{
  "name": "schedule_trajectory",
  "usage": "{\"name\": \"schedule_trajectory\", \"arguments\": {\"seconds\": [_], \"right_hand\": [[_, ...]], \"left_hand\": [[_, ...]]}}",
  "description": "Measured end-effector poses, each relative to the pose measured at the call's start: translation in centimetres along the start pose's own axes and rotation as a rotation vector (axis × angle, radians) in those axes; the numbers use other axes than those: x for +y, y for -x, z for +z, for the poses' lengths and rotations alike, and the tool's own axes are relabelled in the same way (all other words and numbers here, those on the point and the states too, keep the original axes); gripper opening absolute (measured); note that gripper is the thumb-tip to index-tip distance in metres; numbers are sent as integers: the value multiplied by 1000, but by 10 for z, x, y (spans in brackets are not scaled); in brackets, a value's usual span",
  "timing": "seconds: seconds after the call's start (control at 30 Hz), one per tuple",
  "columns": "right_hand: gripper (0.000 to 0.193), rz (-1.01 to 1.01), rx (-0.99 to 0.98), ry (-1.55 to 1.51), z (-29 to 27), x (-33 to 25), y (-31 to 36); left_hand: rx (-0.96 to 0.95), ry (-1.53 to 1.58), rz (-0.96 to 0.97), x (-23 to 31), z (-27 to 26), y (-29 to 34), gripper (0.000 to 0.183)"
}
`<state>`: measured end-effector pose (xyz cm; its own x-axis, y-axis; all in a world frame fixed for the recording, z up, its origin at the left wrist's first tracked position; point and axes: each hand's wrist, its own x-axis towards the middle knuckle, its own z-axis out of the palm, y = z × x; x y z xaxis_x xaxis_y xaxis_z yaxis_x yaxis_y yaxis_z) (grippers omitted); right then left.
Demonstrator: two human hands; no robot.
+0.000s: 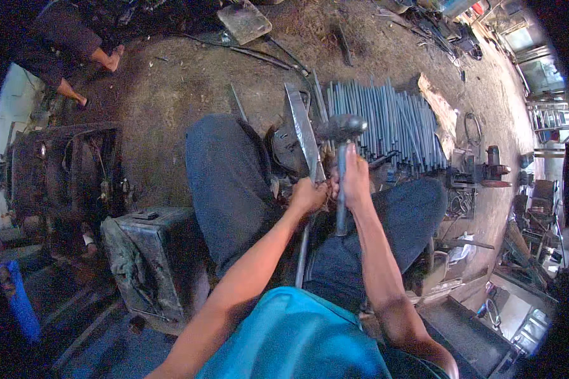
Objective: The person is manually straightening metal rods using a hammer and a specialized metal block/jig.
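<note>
Right hand (356, 181) wrapped round hammer (342, 155), gripped high (presumably for control); left hand (309, 196) grasps metal strip (305, 136) by near end, likely steadying.

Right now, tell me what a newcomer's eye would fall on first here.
Probably the dark-headed hammer near the middle, held in the right hand, and just left of it the shiny flat metal strip whose near end is in the left hand. Next, likely, the dense spread of slim metal rods on the ground beyond the right knee, and the bright teal shirt at the bottom centre.
</note>
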<state>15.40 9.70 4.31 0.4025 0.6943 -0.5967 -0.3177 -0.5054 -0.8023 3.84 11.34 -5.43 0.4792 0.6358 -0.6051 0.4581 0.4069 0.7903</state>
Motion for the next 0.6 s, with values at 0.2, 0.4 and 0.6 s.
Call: {"name": "schedule_trajectory", "arguments": {"seconds": [0.2, 0.4, 0.6], "right_hand": [[41, -471, -74, -126, 1, -30, 23], [44, -356, 144, 502, -18, 76, -40], [47, -208, -8, 30, 18, 0, 4]], "left_hand": [[190, -268, -155, 4, -3, -3, 44], [109, -24, 70, -3, 1, -6, 30], [85, 3, -30, -72, -4, -40, 31]]}}
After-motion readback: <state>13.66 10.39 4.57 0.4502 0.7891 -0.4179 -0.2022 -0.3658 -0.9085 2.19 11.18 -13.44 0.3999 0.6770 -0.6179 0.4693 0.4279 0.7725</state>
